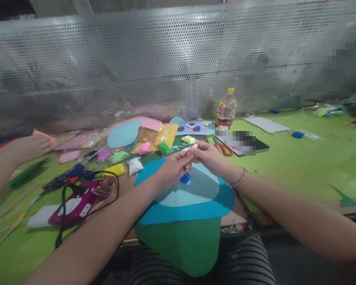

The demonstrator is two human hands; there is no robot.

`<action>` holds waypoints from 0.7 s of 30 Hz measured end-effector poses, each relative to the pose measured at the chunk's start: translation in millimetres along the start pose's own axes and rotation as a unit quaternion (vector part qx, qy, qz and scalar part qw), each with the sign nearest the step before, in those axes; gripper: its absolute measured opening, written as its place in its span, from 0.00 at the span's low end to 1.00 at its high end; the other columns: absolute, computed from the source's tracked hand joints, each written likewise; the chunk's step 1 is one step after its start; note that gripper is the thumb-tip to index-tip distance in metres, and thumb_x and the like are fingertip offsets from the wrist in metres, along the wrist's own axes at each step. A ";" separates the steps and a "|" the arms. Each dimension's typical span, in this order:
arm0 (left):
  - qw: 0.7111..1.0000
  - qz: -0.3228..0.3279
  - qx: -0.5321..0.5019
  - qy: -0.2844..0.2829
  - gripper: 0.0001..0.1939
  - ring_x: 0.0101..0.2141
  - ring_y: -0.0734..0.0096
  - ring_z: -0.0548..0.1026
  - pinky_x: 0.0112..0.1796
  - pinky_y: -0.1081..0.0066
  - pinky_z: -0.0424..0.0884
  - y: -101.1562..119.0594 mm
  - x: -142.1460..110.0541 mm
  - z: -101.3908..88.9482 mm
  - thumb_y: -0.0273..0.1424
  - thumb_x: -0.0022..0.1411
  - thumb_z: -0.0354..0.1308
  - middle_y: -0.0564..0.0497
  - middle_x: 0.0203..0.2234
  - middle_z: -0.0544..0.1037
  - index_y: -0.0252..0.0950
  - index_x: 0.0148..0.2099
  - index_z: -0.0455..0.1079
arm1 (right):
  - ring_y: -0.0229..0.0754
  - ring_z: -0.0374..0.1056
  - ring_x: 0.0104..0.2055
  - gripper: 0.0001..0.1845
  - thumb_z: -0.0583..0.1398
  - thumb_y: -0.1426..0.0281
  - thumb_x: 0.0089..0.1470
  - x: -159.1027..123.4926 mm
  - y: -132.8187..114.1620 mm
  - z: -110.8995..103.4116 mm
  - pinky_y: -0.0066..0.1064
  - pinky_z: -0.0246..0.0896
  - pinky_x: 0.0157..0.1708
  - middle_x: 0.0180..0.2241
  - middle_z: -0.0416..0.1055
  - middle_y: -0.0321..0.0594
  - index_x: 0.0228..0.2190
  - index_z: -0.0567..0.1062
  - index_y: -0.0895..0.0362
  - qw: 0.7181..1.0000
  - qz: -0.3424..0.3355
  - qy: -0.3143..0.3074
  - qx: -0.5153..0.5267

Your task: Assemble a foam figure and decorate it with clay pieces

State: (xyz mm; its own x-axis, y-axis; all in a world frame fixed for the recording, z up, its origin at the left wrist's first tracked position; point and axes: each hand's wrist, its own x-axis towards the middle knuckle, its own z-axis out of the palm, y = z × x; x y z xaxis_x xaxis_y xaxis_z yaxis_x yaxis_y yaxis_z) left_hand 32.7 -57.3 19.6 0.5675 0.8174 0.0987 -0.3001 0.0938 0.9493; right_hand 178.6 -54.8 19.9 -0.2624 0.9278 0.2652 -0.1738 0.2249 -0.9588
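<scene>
My left hand [173, 168] and my right hand [211, 157] meet above the paper, fingers closed in a pinch. Between the fingertips shows a small pale pink piece of modelling clay [193, 147], partly hidden by the fingers. Beneath them lies a light blue paper shape [178, 198] on a larger bright blue one [222, 206]. A round blue clay lump [185, 178] rests on the light blue paper, just below my left hand. Under these, a green paper piece [184, 241] hangs over the table edge towards my lap.
Several clay packets, including a yellow packet [114, 170], lie left of the paper, near a glue gun [69, 176] and a purple power strip [74, 204]. Red-handled scissors [224, 149], a phone [249, 142] and a bottle [226, 109] lie beyond. Another person's hand [35, 146] reaches in left.
</scene>
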 end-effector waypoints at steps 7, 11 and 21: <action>1.000 0.002 0.004 0.001 0.05 0.23 0.80 0.57 0.25 0.76 0.55 1.9 -1.4 1.2 0.31 0.56 0.57 0.53 0.25 0.63 0.35 0.31 0.69 | 0.34 0.64 0.28 0.15 0.65 0.59 0.42 1.8 3.4 -1.7 0.31 0.63 0.32 0.25 0.66 0.34 0.24 0.69 0.57 0.999 0.014 0.023 0.023; 0.999 0.003 -0.037 -0.018 0.04 0.24 0.79 0.59 0.27 0.75 0.57 1.8 -1.6 -1.5 0.28 0.54 0.56 0.54 0.24 0.61 0.35 0.28 0.67 | 0.35 0.65 0.28 0.16 0.66 0.59 0.42 1.4 2.6 -1.5 0.32 0.63 0.34 0.24 0.67 0.35 0.23 0.69 0.57 0.999 0.019 0.031 0.021; 0.998 0.027 0.048 0.029 0.11 0.20 0.81 0.52 0.22 0.72 0.47 -3.6 2.6 0.0 0.38 0.56 0.57 0.52 0.22 0.64 0.35 0.29 0.66 | 0.32 0.59 0.24 0.16 0.63 0.58 0.46 -2.3 -4.7 4.3 0.28 0.56 0.26 0.21 0.63 0.32 0.21 0.69 0.58 0.998 0.015 -0.002 0.054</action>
State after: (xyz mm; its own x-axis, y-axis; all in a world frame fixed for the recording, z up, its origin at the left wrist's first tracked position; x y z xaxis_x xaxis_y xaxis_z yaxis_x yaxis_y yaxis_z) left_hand 35.3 -55.6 16.5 0.5068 0.8514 0.1352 -0.2520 -0.0037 0.9677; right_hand 175.9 -59.3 24.2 -0.2718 0.9326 0.2376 -0.2673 0.1640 -0.9495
